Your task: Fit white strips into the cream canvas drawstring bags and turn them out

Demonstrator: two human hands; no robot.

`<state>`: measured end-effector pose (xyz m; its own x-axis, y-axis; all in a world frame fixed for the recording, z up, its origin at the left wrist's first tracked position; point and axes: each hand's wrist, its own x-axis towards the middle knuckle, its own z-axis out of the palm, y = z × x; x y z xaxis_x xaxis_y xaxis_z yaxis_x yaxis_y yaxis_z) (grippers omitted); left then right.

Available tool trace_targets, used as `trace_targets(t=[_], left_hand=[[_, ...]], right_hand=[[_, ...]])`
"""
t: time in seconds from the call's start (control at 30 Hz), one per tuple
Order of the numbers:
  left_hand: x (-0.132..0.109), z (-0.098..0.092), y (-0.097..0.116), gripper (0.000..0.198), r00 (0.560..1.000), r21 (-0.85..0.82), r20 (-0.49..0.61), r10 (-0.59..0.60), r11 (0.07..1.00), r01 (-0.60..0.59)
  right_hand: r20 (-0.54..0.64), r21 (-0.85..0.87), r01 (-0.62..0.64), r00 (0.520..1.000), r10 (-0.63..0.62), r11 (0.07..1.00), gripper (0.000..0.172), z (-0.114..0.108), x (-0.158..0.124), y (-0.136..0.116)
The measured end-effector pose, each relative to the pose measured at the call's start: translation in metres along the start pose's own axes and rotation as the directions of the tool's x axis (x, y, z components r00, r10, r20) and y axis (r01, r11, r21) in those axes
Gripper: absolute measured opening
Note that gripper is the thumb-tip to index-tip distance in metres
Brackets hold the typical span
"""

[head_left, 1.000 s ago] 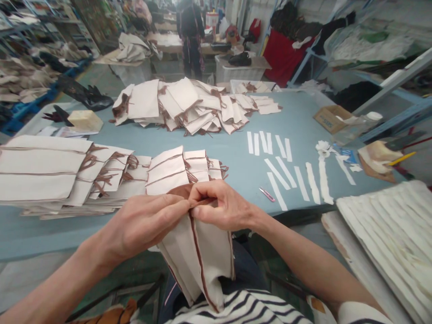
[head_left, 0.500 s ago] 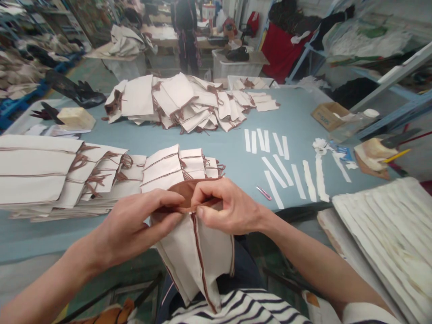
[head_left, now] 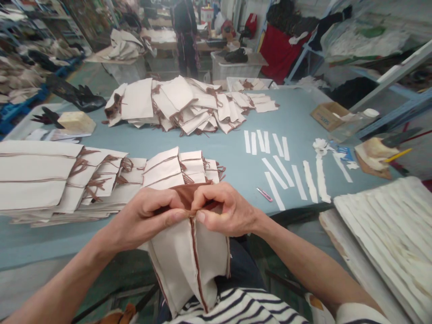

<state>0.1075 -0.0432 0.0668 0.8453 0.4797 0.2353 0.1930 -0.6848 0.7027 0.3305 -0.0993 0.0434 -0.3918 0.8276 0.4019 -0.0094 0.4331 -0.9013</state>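
Observation:
A cream fabric piece with brown seams (head_left: pixel 177 256) hangs from my hands over my lap, its brown inner side showing at the top. My left hand (head_left: pixel 148 218) pinches its upper edge just left of the middle seam. Close against it, my right hand (head_left: pixel 227 209) pinches the same edge on the right of that seam. Both thumbs press on the outside while the fingers reach over the brown edge. Beyond my hands, a short stack of similar cream pieces (head_left: pixel 162 168) lies on the blue-grey table (head_left: pixel 232 157).
At left lies a larger stack of cream pieces (head_left: pixel 33 171); a loose heap (head_left: pixel 175 101) spreads along the back. White strips (head_left: pixel 278 171), pink-handled snips (head_left: pixel 264 194) and a cardboard box (head_left: pixel 329 115) are on the right. A padded white stack (head_left: pixel 388 225) stands near my right arm. One person (head_left: pixel 185 36) stands behind.
My left hand has moved in beside the right, its thumb now at the middle seam. The top opening of the fabric has narrowed, and its lower end has swung slightly left.

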Motion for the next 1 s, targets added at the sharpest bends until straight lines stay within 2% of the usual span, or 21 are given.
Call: trace_targets(t=[0.07, 0.13, 0.27, 0.4, 0.53, 0.67, 0.77, 0.83, 0.9, 1.0], left_hand=[[0.002, -0.002, -0.003, 0.039, 0.999, -0.099, 0.03, -0.031, 0.994, 0.034], [0.002, -0.005, -0.004, 0.042, 0.999, -0.121, 0.044, -0.029, 0.992, 0.034], [0.0, -0.015, 0.003, 0.042, 0.998, -0.053, 0.069, -0.009, 0.998, 0.013], [0.001, -0.019, 0.018, 0.038, 0.987, 0.072, 0.151, -0.051, 0.997, 0.04], [0.005, -0.015, 0.033, 0.031, 0.989, 0.208, 0.109, -0.1, 0.975, 0.076], [0.006, -0.007, 0.039, 0.032, 0.993, 0.172, 0.052, -0.109, 0.98, 0.099], [0.001, -0.005, 0.036, 0.03, 0.991, 0.149, -0.052, -0.124, 0.98, 0.13], [-0.005, -0.007, 0.031, 0.031, 0.99, 0.075, -0.052, -0.13, 0.988, 0.133], [-0.012, -0.009, 0.026, 0.034, 0.988, -0.033, -0.055, -0.147, 0.989, 0.145], [-0.023, -0.01, 0.018, 0.043, 0.962, -0.183, -0.161, -0.223, 0.964, 0.193]], right_hand=[[0.014, 0.0, 0.025, 1.0, -0.025, 1.0, 0.007, 0.0, -0.001, 0.001], [0.014, -0.043, 0.072, 0.997, -0.072, 0.996, 0.007, -0.001, -0.001, 0.0], [0.033, -0.208, 0.201, 0.98, -0.199, 0.957, 0.012, -0.003, 0.001, -0.005], [0.054, -0.356, 0.21, 0.977, -0.204, 0.91, 0.013, -0.004, 0.004, -0.008], [0.062, -0.509, 0.224, 0.973, -0.224, 0.831, 0.014, -0.005, 0.002, -0.017], [0.122, -0.571, 0.217, 0.976, -0.18, 0.792, 0.011, -0.012, -0.001, -0.025], [0.113, -0.545, 0.138, 0.989, -0.091, 0.827, 0.008, -0.025, -0.002, -0.016], [0.087, -0.466, 0.076, 0.995, -0.04, 0.881, 0.014, -0.035, -0.002, -0.004], [0.06, -0.313, 0.001, 0.998, 0.019, 0.95, 0.022, -0.042, -0.003, 0.008], [0.05, -0.056, -0.119, 0.991, 0.121, 0.991, 0.032, -0.043, -0.006, 0.016]])
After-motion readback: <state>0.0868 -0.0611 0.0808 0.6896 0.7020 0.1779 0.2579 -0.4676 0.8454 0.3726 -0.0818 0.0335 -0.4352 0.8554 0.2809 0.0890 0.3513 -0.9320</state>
